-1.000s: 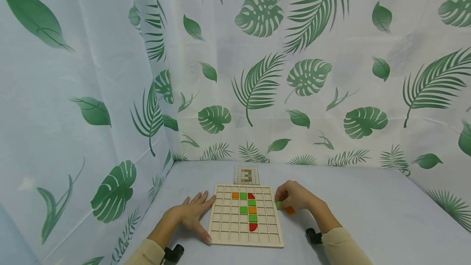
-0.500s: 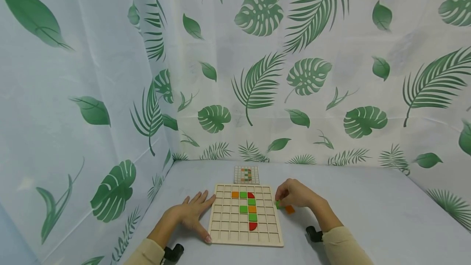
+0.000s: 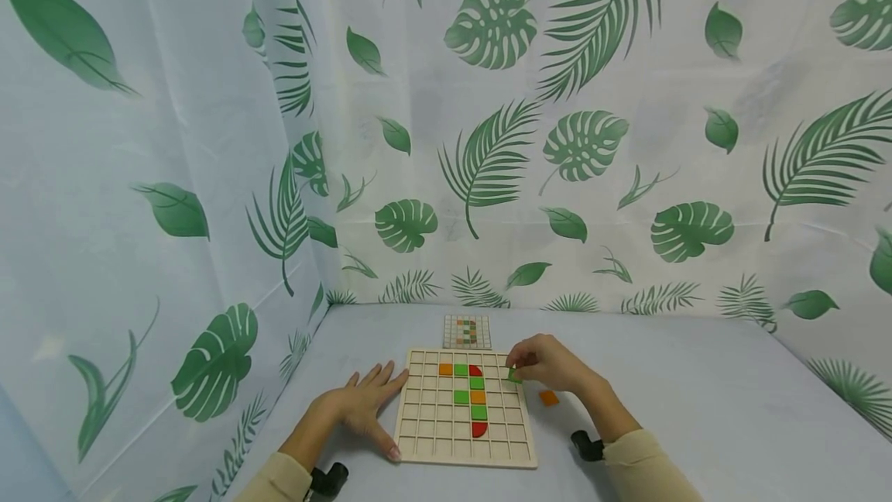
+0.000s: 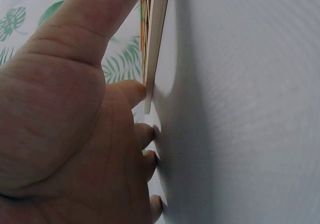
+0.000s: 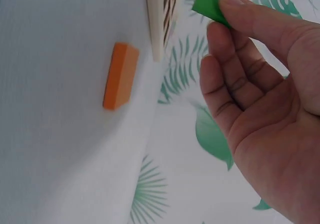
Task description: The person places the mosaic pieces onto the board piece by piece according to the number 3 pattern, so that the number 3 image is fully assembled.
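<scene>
My right hand [image 3: 547,362] pinches a green square tile [image 5: 209,3] between thumb and fingertips, held over the right edge of the wooden grid board [image 3: 425,440]. Fingers spread, my left hand [image 3: 365,405] touches the board's left side with its thumb and index finger; the left wrist view shows the palm [image 4: 65,134] beside the board's edge [image 4: 158,38]. In the board's cells lie green tiles [image 3: 479,412], orange tiles [image 3: 445,369] and red rounded tiles [image 3: 479,429]. A loose orange square tile [image 3: 549,397] lies on the table right of the board.
A small pattern card [image 3: 467,331] with a printed grid and coloured shapes lies just behind the board. The pale cloth-covered table [image 3: 732,409] spreads to the right. Leaf-print curtains [image 3: 592,254] stand behind and to the left.
My right hand has lifted the green tile off the table beside the orange one and moved left to above the board's right edge. The left hand stays in place.
</scene>
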The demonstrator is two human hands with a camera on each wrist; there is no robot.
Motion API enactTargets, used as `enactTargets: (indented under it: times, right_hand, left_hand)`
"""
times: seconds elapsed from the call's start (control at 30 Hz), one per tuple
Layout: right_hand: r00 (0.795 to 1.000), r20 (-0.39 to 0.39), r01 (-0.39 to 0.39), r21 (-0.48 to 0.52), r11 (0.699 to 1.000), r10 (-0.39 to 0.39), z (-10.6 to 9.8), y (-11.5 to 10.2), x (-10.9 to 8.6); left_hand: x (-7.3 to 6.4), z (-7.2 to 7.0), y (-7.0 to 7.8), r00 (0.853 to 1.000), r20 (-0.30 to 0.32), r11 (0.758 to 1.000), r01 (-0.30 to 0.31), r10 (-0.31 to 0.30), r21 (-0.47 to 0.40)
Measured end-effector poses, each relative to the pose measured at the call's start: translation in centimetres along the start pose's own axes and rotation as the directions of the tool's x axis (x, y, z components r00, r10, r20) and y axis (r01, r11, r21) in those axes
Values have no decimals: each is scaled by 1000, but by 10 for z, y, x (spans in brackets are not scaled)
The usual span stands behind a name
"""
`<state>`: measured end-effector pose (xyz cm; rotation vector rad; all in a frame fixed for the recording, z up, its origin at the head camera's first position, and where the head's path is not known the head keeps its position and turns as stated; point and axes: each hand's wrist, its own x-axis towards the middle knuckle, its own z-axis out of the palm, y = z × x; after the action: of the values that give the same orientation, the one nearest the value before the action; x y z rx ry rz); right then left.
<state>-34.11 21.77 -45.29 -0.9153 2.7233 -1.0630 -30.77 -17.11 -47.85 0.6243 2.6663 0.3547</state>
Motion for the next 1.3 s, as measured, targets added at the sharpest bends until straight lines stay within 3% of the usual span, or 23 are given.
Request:
enactTargets:
  times: [0.6,1.07,1.3]
  right_hand:
    - [996,23,81,79,994,-83,25,-25,17]
    - [978,184,78,128,989,-101,46,-42,31]
    - [969,227,77,122,990,-103,54,-46,31]
  left_hand:
    - [2,1,-1,1000,2,1000,8,-8,11]
    - [0,1,0,1000,3,1000,5,-5,2]
    - [1,1,-1,1000,-1,1000,-2,2,10]
